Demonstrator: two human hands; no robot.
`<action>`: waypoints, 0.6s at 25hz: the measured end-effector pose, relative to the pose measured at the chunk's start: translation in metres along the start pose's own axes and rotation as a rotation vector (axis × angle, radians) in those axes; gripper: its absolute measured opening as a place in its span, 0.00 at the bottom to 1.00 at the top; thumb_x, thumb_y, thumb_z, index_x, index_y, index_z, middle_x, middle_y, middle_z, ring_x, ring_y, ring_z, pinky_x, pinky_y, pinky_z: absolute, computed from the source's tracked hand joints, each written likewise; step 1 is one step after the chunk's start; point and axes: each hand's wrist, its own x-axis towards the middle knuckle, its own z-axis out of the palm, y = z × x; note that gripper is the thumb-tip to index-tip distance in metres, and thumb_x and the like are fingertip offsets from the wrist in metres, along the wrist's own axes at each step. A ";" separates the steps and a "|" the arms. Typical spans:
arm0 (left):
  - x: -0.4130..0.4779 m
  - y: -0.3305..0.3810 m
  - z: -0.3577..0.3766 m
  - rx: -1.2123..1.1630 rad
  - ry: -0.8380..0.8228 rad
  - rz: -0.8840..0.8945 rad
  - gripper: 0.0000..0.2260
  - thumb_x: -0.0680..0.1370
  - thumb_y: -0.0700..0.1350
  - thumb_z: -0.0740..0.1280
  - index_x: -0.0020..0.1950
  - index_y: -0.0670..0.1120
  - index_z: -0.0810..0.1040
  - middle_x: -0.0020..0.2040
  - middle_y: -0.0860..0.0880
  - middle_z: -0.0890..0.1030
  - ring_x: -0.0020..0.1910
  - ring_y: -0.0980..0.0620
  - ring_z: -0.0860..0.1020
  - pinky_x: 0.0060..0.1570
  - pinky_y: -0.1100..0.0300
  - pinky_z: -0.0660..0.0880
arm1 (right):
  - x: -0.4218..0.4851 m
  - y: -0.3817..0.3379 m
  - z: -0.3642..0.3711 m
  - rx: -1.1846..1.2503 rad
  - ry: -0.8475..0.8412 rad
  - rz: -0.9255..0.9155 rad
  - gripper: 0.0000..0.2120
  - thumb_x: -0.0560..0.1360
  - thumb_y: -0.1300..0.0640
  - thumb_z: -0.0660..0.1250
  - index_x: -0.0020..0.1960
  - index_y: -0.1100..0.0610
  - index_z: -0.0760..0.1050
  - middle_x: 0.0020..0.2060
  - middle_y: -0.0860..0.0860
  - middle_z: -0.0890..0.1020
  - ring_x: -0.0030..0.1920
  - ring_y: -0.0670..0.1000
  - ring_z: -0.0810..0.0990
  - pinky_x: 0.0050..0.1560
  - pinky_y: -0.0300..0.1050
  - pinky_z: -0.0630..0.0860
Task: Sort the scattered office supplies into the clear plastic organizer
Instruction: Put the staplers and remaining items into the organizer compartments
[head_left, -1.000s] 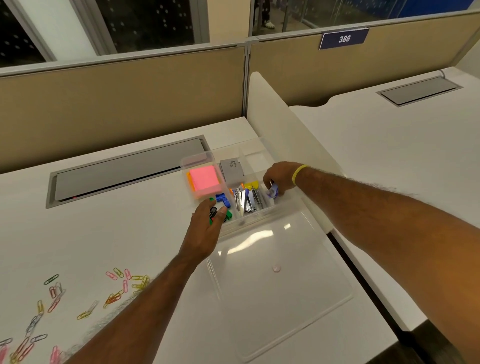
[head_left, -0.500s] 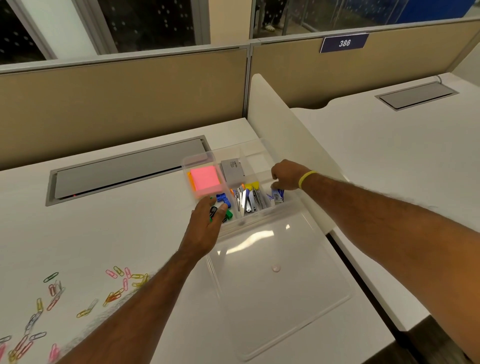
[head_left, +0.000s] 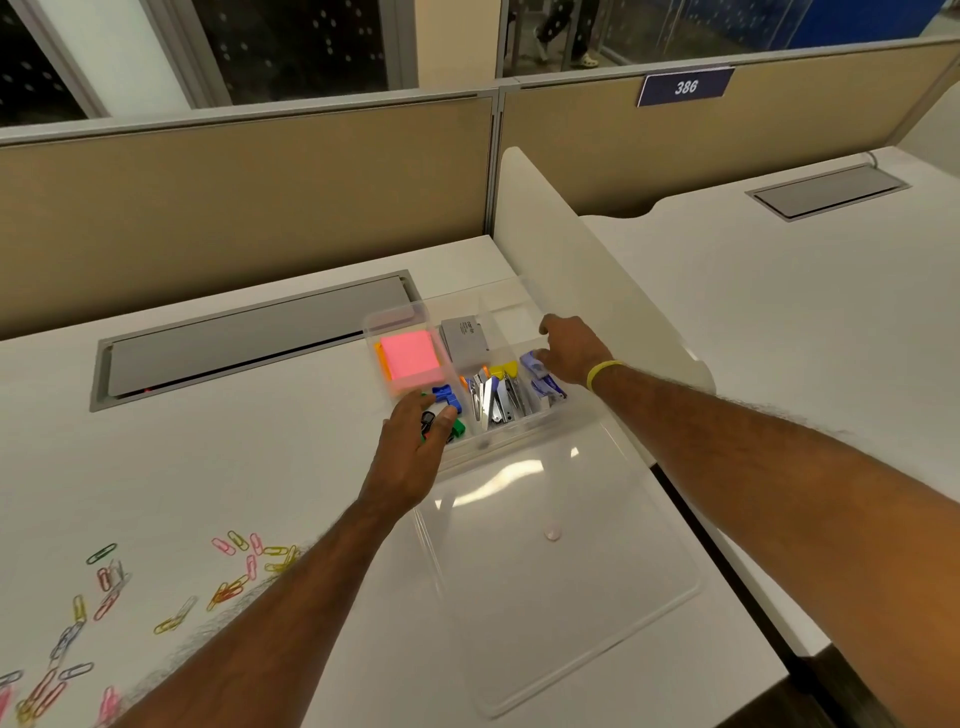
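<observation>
Two hands at the organizer (head_left: 511, 318): left hand (head_left: 410, 452) loosely spread on its near corner, right hand (head_left: 569, 345) curled, grip unclear.

The counter (head_left: 208, 467) lies bare across its middle and left, giving open passage from the near edge up to the flush grey cable flap (head_left: 249, 338). Scattered paper clips (head_left: 228, 592) litter the near left corner. Along the far edge the fabric partition (head_left: 234, 197) closes off reach, and a white side panel (head_left: 587, 270) walls the right edge. The clear organizer (head_left: 511, 327) sits against that panel, its lid (head_left: 571, 597) lying flat towards the near right corner. The left grip (head_left: 410, 452) covers the organizer's near left corner; the right grip (head_left: 571, 345) hangs over its right side. Its far right compartments stay open from above.
</observation>
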 end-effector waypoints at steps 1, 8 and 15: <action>0.000 0.000 0.000 0.001 0.001 -0.003 0.19 0.81 0.57 0.56 0.68 0.49 0.67 0.67 0.49 0.72 0.56 0.58 0.69 0.57 0.57 0.67 | 0.000 0.001 0.000 -0.012 0.018 0.015 0.16 0.76 0.58 0.67 0.61 0.63 0.74 0.57 0.61 0.78 0.58 0.60 0.77 0.55 0.47 0.73; -0.005 0.004 -0.003 -0.003 0.002 0.001 0.20 0.81 0.57 0.56 0.69 0.49 0.67 0.67 0.49 0.72 0.57 0.58 0.69 0.61 0.55 0.67 | -0.014 0.007 0.009 -0.208 -0.220 0.051 0.21 0.70 0.53 0.73 0.59 0.61 0.75 0.57 0.59 0.79 0.55 0.58 0.79 0.51 0.47 0.75; -0.008 0.007 -0.004 0.017 -0.005 -0.002 0.21 0.81 0.57 0.56 0.69 0.47 0.67 0.68 0.48 0.72 0.58 0.58 0.68 0.68 0.45 0.66 | -0.020 0.011 0.000 -0.320 -0.142 0.015 0.21 0.68 0.49 0.75 0.56 0.59 0.75 0.52 0.57 0.80 0.51 0.57 0.80 0.44 0.45 0.73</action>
